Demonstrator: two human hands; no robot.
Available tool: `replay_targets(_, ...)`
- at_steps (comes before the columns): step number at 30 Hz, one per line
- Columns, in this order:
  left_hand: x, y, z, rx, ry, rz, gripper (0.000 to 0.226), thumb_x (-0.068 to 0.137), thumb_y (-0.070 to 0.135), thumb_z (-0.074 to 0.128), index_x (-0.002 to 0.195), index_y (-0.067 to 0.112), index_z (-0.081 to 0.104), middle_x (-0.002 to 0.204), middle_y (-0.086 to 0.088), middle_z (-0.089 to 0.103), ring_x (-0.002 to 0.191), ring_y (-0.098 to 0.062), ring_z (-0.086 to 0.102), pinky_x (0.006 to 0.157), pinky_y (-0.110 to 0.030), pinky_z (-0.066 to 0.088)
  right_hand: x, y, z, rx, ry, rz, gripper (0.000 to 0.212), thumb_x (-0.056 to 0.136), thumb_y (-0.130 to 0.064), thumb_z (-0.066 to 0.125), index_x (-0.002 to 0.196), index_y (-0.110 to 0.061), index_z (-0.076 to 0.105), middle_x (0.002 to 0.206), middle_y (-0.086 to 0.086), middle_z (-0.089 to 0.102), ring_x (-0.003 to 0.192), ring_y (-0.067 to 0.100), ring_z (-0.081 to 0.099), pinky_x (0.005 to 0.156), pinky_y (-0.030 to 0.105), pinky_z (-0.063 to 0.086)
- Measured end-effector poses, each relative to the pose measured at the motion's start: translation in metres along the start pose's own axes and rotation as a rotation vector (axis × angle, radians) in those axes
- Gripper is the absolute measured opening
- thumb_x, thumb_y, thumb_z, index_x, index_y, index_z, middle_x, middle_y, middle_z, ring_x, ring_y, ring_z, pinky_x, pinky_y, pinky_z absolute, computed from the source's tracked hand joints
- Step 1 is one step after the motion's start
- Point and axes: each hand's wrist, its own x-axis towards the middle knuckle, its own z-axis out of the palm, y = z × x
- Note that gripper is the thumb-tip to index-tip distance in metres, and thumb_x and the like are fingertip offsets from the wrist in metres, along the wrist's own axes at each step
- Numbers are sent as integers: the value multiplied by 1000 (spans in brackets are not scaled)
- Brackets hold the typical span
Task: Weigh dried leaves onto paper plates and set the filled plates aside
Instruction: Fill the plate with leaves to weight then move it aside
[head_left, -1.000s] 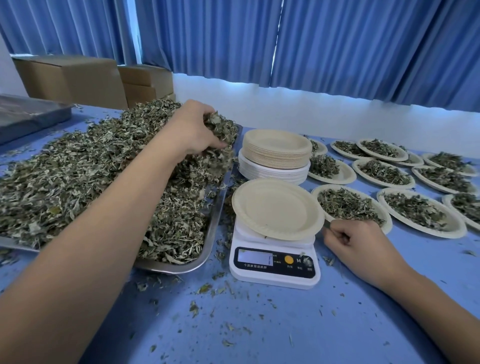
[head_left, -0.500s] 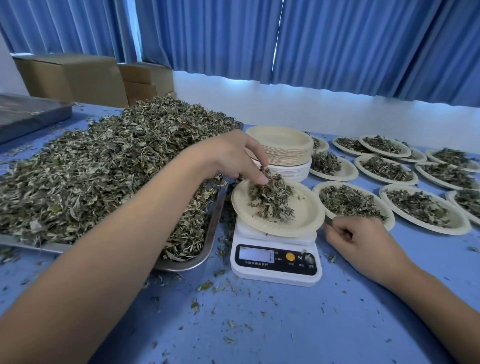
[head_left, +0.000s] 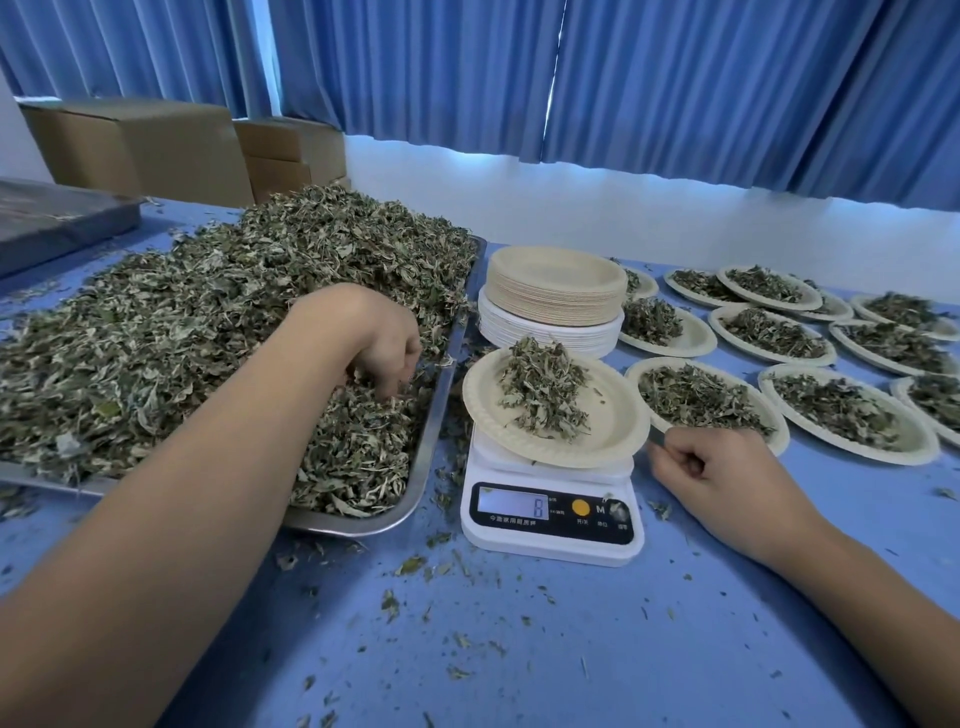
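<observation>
A big heap of dried leaves (head_left: 182, 338) fills a metal tray (head_left: 431, 457) on the left. My left hand (head_left: 379, 338) reaches down into the heap near the tray's right side, fingertips curled into the leaves. To the right stands a white digital scale (head_left: 550, 519) whose display reads 8. A paper plate (head_left: 618, 415) sits on it with a small mound of leaves (head_left: 545, 384). My right hand (head_left: 727, 478) rests on the table just right of the scale, fingers curled in a fist, holding nothing that I can see.
A stack of empty paper plates (head_left: 556, 291) stands behind the scale. Several filled plates (head_left: 857, 415) cover the table to the right. Cardboard boxes (head_left: 140, 145) and a dark flat tray (head_left: 52, 218) sit at the back left. Leaf crumbs litter the blue table (head_left: 519, 649).
My left hand dropped a handful of leaves on the plate and went back left into the heap on the tray. The right hand stayed in place.
</observation>
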Motion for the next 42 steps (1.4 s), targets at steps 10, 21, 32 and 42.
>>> replay_targets(10, -8, -5, -15, -157, 191, 32, 23, 77, 10, 84, 97, 8, 72, 92, 1, 66, 75, -15, 58, 61, -27, 44, 1, 0, 0, -6, 8, -18, 54, 94, -18, 65, 56, -20, 26, 44, -7, 26, 46, 11, 28, 51, 33, 32)
replay_targets(21, -16, -5, -23, -202, 264, 24, 19, 81, 5, 80, 94, 4, 67, 97, 3, 61, 81, -15, 51, 62, -28, 37, 0, 0, -1, 11, 2, -21, 53, 94, -19, 64, 57, -19, 25, 46, -7, 25, 48, 10, 26, 52, 33, 30)
replay_targets(32, -25, -3, -33, -304, 490, 60, 16, 82, -5, 76, 87, 9, 70, 70, 4, 65, 69, -7, 57, 56, -26, 37, 1, -1, -2, 20, 1, -23, 53, 94, -21, 63, 56, -20, 26, 45, -6, 26, 46, 10, 29, 51, 32, 31)
replay_targets(42, -28, 16, -25, -164, 169, 224, 30, 87, 21, 79, 115, 24, 69, 114, 8, 63, 106, -16, 60, 99, -40, 48, 4, -5, -2, 367, 83, 224, 49, 102, -43, 55, 62, -16, 56, 54, 5, 60, 44, 14, 47, 47, 25, 40)
